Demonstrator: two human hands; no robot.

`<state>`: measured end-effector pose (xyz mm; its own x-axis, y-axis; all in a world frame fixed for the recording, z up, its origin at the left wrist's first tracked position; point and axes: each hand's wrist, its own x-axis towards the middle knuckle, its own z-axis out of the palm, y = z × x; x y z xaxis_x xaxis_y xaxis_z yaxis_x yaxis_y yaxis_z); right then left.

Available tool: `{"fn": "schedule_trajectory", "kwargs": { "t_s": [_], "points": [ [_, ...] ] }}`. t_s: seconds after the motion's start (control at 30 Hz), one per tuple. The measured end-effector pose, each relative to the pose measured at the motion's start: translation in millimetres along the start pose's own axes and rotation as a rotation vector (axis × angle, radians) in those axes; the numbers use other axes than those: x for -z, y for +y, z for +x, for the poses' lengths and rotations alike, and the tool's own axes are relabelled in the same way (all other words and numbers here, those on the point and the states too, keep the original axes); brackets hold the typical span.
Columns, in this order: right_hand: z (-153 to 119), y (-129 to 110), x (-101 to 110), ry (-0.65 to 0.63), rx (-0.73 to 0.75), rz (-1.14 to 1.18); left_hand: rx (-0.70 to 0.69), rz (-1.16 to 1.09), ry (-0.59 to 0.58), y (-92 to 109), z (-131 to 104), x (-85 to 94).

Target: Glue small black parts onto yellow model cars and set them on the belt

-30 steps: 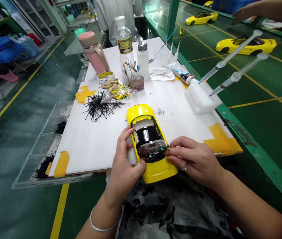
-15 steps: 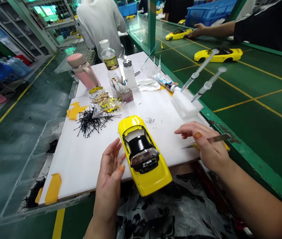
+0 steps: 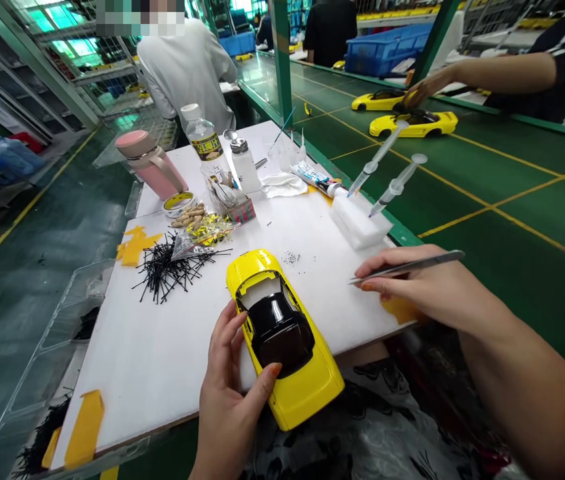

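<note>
A yellow toy car body (image 3: 307, 393) with a black roof lies at the near edge of the white board (image 3: 162, 353), its near end past the edge. My left hand (image 3: 235, 380) grips its left side, thumb on top near the rear window. Over the board's right part, my right hand (image 3: 412, 277) pinches metal tweezers (image 3: 412, 265), whose tips point left. Tiny dark specks (image 3: 291, 257) are scattered beyond the car. To the left sits a pile of thin black sticks (image 3: 165, 270).
Behind stand a pink flask (image 3: 150, 167), a plastic bottle (image 3: 205, 143) and a small jar (image 3: 245, 167). Two syringes (image 3: 392, 190) rise from a white foam block (image 3: 360, 223). Past the green rail, a person's hand (image 3: 427, 87) touches a yellow car (image 3: 377, 101).
My left hand has closed on the car body. My right hand has turned the tweezers into a pinch with the tips forward. The far person's hand moved a car beside another.
</note>
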<state>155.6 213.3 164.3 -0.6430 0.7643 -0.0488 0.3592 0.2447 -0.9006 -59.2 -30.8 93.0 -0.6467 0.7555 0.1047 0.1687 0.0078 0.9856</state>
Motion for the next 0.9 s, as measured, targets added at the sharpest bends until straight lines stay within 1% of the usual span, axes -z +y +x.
{"fn": "schedule_trajectory", "kwargs": {
  "t_s": [0.1,0.17,0.23,0.33,0.43,0.53,0.67,0.77,0.9],
  "points": [
    [25.8,-15.1,-17.6,-0.009,0.106,0.039,-0.048,0.017,-0.011,-1.6,-1.7,-0.2],
    [45.3,-19.6,-32.2,-0.030,0.168,0.076,-0.085,0.016,-0.006,-3.4,-2.9,-0.4],
    [62.7,-17.5,-46.2,-0.057,0.193,0.112,-0.116,-0.013,0.017,-5.4,-4.6,-1.1],
    [79.1,-4.5,-61.8,-0.049,0.181,0.163,-0.132,-0.062,0.081,-7.5,-7.3,-2.8],
    [83.2,10.3,-68.8,-0.025,0.181,0.180,-0.145,-0.067,0.142,-8.2,-9.5,-4.6],
    [81.4,18.2,-70.2,-0.032,0.206,0.172,-0.160,-0.082,0.174,-8.2,-10.2,-6.3],
    [79.5,19.2,-70.6,-0.054,0.241,0.162,-0.177,-0.102,0.189,-7.9,-9.1,-7.4],
    [79.2,18.4,-71.2,-0.054,0.294,0.142,-0.200,-0.106,0.189,-7.9,-8.6,-7.2],
    [78.8,19.3,-71.8,-0.056,0.344,0.112,-0.182,-0.087,0.193,-7.7,-10.2,-6.6]
  ]
}}
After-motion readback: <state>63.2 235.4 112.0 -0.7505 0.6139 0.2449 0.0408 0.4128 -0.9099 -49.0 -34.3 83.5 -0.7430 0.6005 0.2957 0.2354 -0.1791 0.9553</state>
